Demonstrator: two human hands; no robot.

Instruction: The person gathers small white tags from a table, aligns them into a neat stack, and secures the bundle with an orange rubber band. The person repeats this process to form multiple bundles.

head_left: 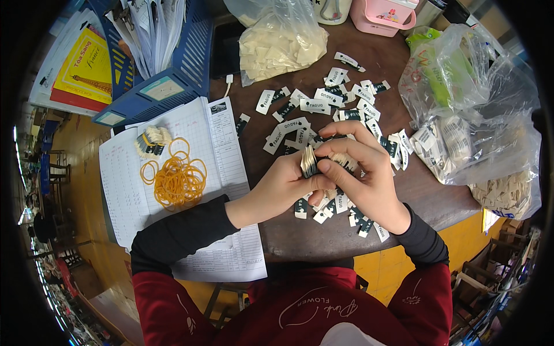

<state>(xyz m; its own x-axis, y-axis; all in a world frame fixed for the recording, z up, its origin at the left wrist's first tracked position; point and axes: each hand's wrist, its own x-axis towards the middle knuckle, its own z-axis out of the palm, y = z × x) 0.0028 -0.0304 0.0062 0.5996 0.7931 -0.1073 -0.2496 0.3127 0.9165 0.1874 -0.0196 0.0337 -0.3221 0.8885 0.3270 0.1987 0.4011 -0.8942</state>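
Both my hands meet over the brown table, fingers closed. My left hand (288,183) pinches a small stack of folded cloth labels (310,161), cream edges upward and dark sides outward. More labels (343,161) are gathered under the curled fingers of my right hand (369,173), whose thumb presses near the stack. Part of what each hand holds is hidden by the fingers. Loose white and dark green labels (315,105) lie scattered around and beneath my hands. On the open notebook rests a bundle of labels (153,141) beside a heap of yellow rubber bands (180,181).
At the back stands a clear bag of cream labels (281,46). Plastic bags (461,109) with more labels crowd the right edge. A blue file rack (167,86) with papers is at the back left, above the notebook (124,190). A pink container (381,17) sits far back.
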